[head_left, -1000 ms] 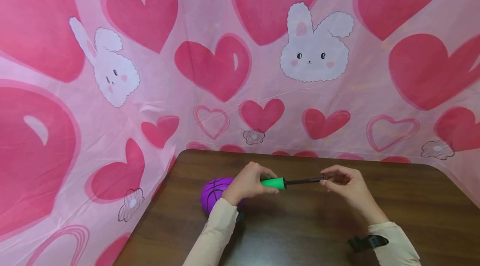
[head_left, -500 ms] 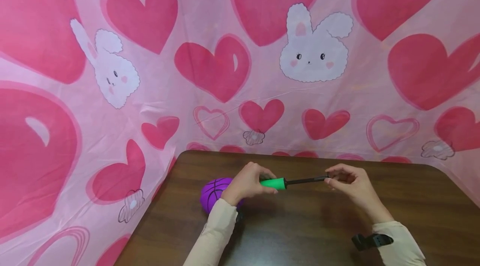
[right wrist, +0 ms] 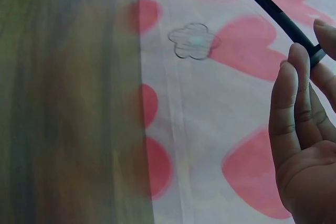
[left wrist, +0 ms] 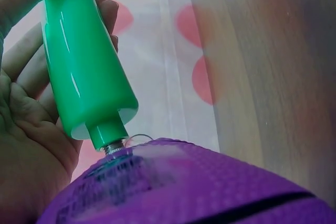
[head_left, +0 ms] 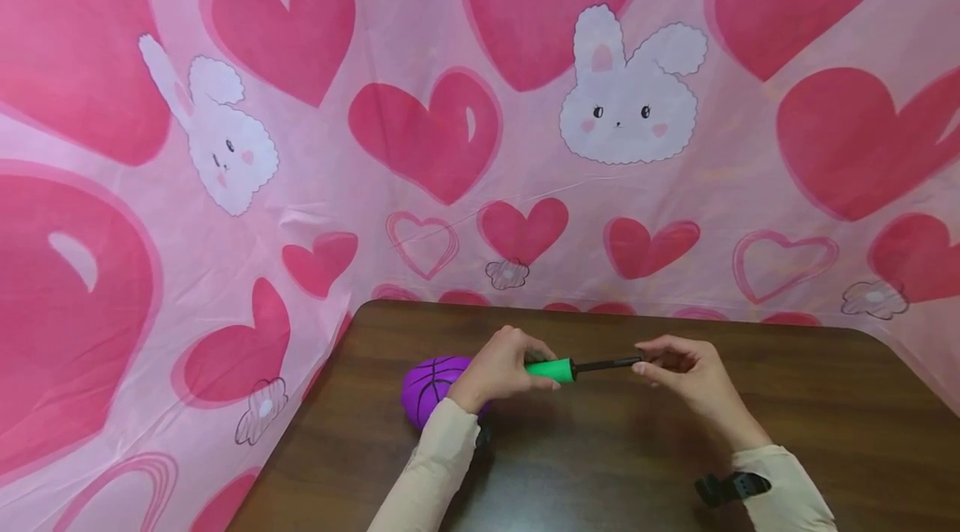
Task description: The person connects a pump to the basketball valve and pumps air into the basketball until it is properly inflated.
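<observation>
A small hand pump with a green barrel point(left wrist: 86, 66) and a black plunger rod point(head_left: 600, 364) lies sideways between the two hands. My left hand point(head_left: 504, 369) grips the barrel, thumb on one side and fingers behind. At the barrel's left end, a metal needle point(left wrist: 114, 147) meets the top of a purple ball point(left wrist: 210, 182) with black lines. In the head view the ball sits left of the left hand, partly hidden by it. My right hand point(head_left: 693, 378) pinches the black end of the rod point(right wrist: 314, 55), which is drawn partway out of the barrel.
A dark brown wooden table point(head_left: 600, 465) with rounded corners lies beneath the hands. Behind and left of it hangs a pink cloth point(head_left: 525, 140) printed with hearts and rabbits. A black strap device point(head_left: 731, 489) is on the right wrist.
The right hand first drew the rod slightly out to the right, then moved back left, so less rod shows now. The left hand and barrel shifted only slightly.
</observation>
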`<state>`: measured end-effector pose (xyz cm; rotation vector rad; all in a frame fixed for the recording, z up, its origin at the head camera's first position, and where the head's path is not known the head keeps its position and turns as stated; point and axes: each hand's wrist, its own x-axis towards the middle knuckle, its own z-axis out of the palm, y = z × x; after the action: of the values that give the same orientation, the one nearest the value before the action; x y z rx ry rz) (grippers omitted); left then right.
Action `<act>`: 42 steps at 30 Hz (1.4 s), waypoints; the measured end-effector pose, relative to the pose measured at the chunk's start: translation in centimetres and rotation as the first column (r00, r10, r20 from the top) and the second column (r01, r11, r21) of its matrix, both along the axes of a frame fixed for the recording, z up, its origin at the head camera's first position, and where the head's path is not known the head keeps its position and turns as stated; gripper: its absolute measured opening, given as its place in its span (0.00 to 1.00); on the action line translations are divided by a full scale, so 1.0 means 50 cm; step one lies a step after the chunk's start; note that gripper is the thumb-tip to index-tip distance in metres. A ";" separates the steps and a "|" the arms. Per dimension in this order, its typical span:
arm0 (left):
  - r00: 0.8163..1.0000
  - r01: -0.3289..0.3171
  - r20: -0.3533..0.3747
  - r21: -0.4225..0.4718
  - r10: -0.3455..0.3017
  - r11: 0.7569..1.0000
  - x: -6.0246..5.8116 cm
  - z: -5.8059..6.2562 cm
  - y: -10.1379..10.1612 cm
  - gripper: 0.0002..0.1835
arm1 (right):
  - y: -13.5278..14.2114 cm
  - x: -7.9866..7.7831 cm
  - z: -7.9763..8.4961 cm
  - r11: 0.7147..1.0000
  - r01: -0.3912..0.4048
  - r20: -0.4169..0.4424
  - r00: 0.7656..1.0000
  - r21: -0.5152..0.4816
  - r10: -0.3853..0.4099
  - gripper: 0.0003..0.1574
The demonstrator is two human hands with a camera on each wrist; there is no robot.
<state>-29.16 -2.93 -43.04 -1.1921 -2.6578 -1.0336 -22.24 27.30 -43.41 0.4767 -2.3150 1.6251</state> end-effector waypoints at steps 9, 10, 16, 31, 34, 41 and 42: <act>1.000 0.025 -0.008 -0.012 -0.025 1.000 0.004 -0.004 0.012 0.15 | -0.044 -0.002 -0.026 0.999 -0.035 0.040 0.999 -0.011 0.035 0.15; 1.000 0.025 -0.006 -0.013 -0.025 1.000 0.004 -0.005 0.013 0.15 | -0.048 -0.003 -0.029 0.999 -0.036 0.039 0.999 -0.010 0.037 0.16; 0.999 0.030 0.019 -0.024 -0.030 0.999 0.005 -0.008 0.018 0.15 | -0.068 -0.004 -0.042 0.999 -0.033 0.053 0.998 0.014 0.032 0.16; 0.997 0.044 0.064 -0.010 -0.043 0.999 0.004 -0.007 0.014 0.17 | -0.085 -0.003 -0.039 0.997 -0.038 0.072 0.997 0.069 0.033 0.15; 0.995 0.049 0.083 -0.002 -0.049 0.999 0.002 -0.006 0.011 0.17 | -0.084 -0.001 -0.034 0.996 -0.043 0.062 0.997 0.076 0.038 0.14; 0.992 0.067 0.104 0.021 -0.069 0.998 0.001 -0.007 0.009 0.16 | -0.082 -0.001 -0.033 0.996 -0.033 0.032 0.999 0.084 0.031 0.14; 0.993 0.069 0.097 0.018 -0.070 0.997 0.001 -0.007 0.010 0.16 | -0.081 -0.001 -0.033 0.996 -0.031 0.034 0.999 0.085 0.029 0.14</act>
<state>-29.12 -2.44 -43.38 -1.2719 -2.6936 -1.1493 -22.31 23.23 -45.08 0.5090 -2.4203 1.5639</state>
